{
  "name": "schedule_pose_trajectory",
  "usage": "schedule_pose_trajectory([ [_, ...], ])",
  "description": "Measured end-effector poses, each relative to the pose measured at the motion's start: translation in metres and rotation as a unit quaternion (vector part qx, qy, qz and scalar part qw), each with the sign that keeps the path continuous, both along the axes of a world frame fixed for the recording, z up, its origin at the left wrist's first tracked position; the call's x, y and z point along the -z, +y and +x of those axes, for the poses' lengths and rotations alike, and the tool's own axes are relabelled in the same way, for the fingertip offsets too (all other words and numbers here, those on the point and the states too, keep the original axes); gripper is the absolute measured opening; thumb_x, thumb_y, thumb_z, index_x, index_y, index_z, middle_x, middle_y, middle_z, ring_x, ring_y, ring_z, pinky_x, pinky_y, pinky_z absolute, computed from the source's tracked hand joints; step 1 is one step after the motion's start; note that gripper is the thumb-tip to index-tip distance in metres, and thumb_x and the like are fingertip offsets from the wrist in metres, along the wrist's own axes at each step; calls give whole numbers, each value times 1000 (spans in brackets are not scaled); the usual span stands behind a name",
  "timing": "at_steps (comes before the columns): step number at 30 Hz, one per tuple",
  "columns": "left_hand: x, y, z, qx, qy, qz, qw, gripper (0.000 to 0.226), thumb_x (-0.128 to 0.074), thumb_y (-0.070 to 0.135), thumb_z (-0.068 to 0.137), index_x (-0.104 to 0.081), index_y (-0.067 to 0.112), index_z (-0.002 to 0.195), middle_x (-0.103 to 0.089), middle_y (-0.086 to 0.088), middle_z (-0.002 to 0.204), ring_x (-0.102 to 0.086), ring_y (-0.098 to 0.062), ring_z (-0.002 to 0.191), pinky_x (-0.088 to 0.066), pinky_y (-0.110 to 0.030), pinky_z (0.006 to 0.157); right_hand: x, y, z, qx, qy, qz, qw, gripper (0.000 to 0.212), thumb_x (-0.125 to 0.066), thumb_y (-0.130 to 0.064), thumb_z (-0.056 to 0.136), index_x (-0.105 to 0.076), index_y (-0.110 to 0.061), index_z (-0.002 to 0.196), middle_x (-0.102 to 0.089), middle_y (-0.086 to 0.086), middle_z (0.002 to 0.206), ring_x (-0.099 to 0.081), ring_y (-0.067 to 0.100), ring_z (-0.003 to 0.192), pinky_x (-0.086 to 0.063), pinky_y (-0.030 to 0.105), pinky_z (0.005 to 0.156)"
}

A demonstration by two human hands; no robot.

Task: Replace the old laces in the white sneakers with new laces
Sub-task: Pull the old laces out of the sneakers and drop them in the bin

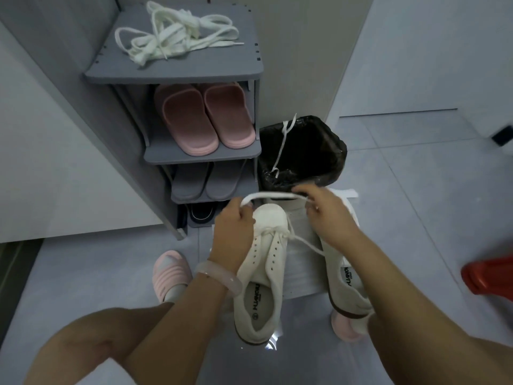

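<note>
Sneakers, white, sit in the lower centre of the frame: one sneaker (261,276) lies toe-up toward the bin, its eyelets almost bare, and a second sneaker (344,279) lies just beside it to the right, partly hidden under the right forearm. A white lace (270,195) runs through only the eyelets nearest the toe and arcs above the toe cap between both hands. The left hand (234,229) rests against the toe's left side, its fingers (244,211) curled and pinching one end of the lace. The right hand (329,211), centre right, has its fingers (311,201) pinching the other end, with a strand trailing back down to the shoe. The likely risk, judging from this, is uneven pulling: one end could slip out of its eyelet or finish much shorter than the other. The loose strand could also snag or twist flat-side wrong. A black-lined bin (302,154) just above the hands holds a lace draped over its rim. More laces (177,34) lie tangled on top of the grey shoe rack (172,70) at upper left and could be confused with discards.
</note>
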State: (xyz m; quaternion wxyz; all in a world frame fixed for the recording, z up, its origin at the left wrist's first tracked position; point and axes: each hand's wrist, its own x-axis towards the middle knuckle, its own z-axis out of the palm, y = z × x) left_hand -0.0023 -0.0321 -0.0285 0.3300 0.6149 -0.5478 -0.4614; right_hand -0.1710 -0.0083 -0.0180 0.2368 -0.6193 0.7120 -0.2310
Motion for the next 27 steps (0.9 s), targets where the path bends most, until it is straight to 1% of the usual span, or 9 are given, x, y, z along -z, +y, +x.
schedule_pose_trajectory([
  [3, 4, 7, 0, 83, -74, -16, 994, 52, -46, 3, 92, -30, 13, 140, -39, -8, 136, -48, -19, 112, -34, -14, 85, 33, 8, 8, -26, 74, 127, 989, 41, -45, -7, 90, -48, -18, 129, -57, 14, 118, -56, 28, 104, -39, 28, 80],
  [5, 3, 18, -1, 114, -173, -30, 978, 60, -47, 2, 90, -23, 15, 143, -18, -9, 148, -43, -21, 121, -27, -9, 80, 43, 12, 16, 3, 80, 205, 976, 32, -45, -16, 92, -48, -14, 124, -59, 13, 114, -57, 28, 100, -40, 29, 79],
  [7, 4, 28, -3, 150, -280, -74, 945, 40, -46, 9, 91, -38, 15, 130, -35, -7, 136, -48, -21, 114, -32, -17, 75, 50, 14, 21, 16, 71, 220, 973, 15, -44, -22, 92, -53, -11, 95, -61, 7, 91, -55, 24, 85, -38, 26, 69],
  [9, 6, 32, -5, 232, -344, -86, 906, 19, -42, 20, 94, -51, 12, 108, -53, -6, 115, -53, -22, 105, -38, -28, 76, 52, 13, 22, 19, 53, 208, 977, 25, -45, -23, 92, -49, -11, 70, -53, 3, 70, -51, 21, 74, -34, 25, 58],
  [11, 11, 33, -7, 288, -365, -69, 882, 22, -44, 26, 94, -54, 9, 104, -55, -7, 112, -52, -23, 105, -38, -29, 80, 52, 10, 22, 23, 24, 208, 978, 27, -48, -22, 90, -56, -6, 70, -58, 9, 71, -50, 20, 71, -34, 26, 57],
  [17, 21, 33, -5, 318, -345, -39, 882, 36, -53, 24, 90, -47, 9, 123, -41, -8, 129, -44, -23, 117, -36, -28, 93, 53, 7, 21, 37, -26, 217, 975, 33, -51, -28, 90, -59, 1, 78, -60, 16, 76, -51, 18, 68, -37, 26, 57],
  [21, 21, 33, -2, 320, -357, -22, 877, 41, -52, 30, 91, -47, 8, 126, -37, -8, 132, -45, -24, 116, -38, -32, 95, 55, 8, 22, 72, -78, 208, 972, 27, -48, -26, 88, -48, -10, 67, -48, 3, 66, -43, 15, 61, -33, 28, 57],
  [25, 22, 33, -1, 323, -356, -18, 877, 38, -52, 32, 91, -50, 9, 123, -35, -8, 132, -47, -24, 113, -42, -33, 95, 55, 7, 26, 86, -103, 213, 968, 40, -41, -40, 94, -45, -15, 64, -48, -1, 66, -47, 14, 63, -37, 28, 62],
  [27, 24, 33, 0, 322, -352, -14, 879, 38, -52, 31, 91, -50, 9, 122, -35, -9, 132, -47, -24, 112, -42, -34, 95, 55, 6, 26, 72, -78, 218, 970, 37, -43, -37, 94, -42, -17, 64, -47, -2, 66, -44, 12, 61, -34, 25, 57],
])
